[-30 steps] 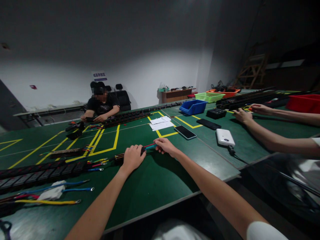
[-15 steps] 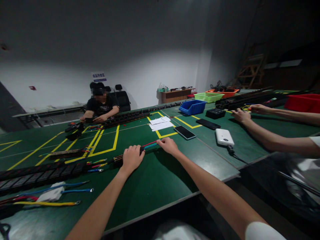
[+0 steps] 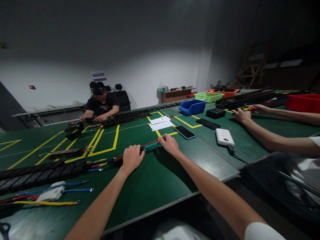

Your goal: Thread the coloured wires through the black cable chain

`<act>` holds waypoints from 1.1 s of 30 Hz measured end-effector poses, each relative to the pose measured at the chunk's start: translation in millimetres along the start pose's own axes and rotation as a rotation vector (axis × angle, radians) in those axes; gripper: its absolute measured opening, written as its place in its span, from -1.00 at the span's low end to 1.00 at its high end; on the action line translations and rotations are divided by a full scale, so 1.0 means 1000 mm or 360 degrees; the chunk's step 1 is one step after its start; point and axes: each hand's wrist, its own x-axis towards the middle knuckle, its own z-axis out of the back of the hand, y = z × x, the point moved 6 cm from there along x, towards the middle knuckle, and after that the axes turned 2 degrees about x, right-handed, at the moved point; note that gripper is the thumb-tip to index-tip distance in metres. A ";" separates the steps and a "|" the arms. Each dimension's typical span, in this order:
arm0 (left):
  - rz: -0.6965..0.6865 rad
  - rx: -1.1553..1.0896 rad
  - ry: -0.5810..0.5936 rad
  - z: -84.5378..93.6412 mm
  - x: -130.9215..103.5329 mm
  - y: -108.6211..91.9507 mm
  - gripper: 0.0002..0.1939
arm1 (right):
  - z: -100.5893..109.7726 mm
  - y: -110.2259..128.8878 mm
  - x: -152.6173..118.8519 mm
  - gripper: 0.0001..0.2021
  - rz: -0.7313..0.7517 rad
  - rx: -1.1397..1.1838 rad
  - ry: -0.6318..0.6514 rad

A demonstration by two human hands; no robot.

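Observation:
My left hand [image 3: 132,158] is wrapped over a black cable bundle [image 3: 117,160] on the green table, its fingers closed around it. Out of the bundle, to the right, run red and blue-green wires [image 3: 151,144]. At their far ends my right hand [image 3: 170,144] is closed in a pinch, with the wire tips at its thumb and fingertips. Left of my left hand lie more wire ends with ring terminals, among them a blue wire [image 3: 96,170]. Next to these stretches a row of black blocks [image 3: 55,174].
A phone [image 3: 185,132], white papers [image 3: 161,123], a white power bank [image 3: 224,137] and a blue bin [image 3: 192,107] are on the table beyond my hands. At right a co-worker's hands [image 3: 242,115] handle wires. Across the table sits another person [image 3: 102,103].
My right hand has lifted slightly at the wire ends and shifted a little to the right. My left hand stays in place on the bundle.

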 end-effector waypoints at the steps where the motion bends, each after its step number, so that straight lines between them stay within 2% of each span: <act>1: 0.0001 0.0001 0.0002 0.000 0.000 0.000 -0.61 | 0.002 0.001 0.000 -0.65 0.0020 0.0039 -0.0040; 4: 0.0007 0.0021 0.0004 0.000 0.000 0.000 -0.61 | 0.005 0.003 0.002 -0.60 0.0079 0.0062 -0.0067; 9: 0.0009 0.0011 0.0022 -0.002 0.000 0.000 -0.60 | -0.008 -0.003 0.002 -0.45 0.0021 -0.0083 0.0182; 11: 0.0003 0.0013 0.0015 -0.001 0.000 0.000 -0.60 | -0.011 -0.003 0.002 -0.45 0.0021 -0.0109 0.0220; 16: 0.0028 0.0082 0.0020 0.000 0.000 0.000 -0.60 | -0.009 -0.003 0.006 -0.50 0.0038 -0.0033 0.0127; 22: 0.0011 0.0057 0.0007 -0.002 0.000 0.000 -0.60 | -0.017 -0.006 0.006 -0.45 0.0040 -0.0040 0.0281; 24: -0.0006 0.0040 -0.0020 -0.002 0.000 0.001 -0.61 | -0.015 -0.004 0.006 -0.51 0.0069 0.0041 0.0219; 27: -0.0024 0.0006 -0.0038 -0.004 0.000 0.002 -0.62 | -0.011 -0.002 0.008 -0.64 0.0109 0.0356 0.0110; 30: -0.0026 0.0008 -0.0048 -0.004 0.000 0.002 -0.62 | -0.013 -0.003 0.009 -0.67 0.0075 0.0713 0.0139; 33: -0.0016 0.0012 -0.0039 -0.004 0.001 0.002 -0.61 | -0.018 -0.008 0.009 -0.69 0.0027 0.0715 0.0218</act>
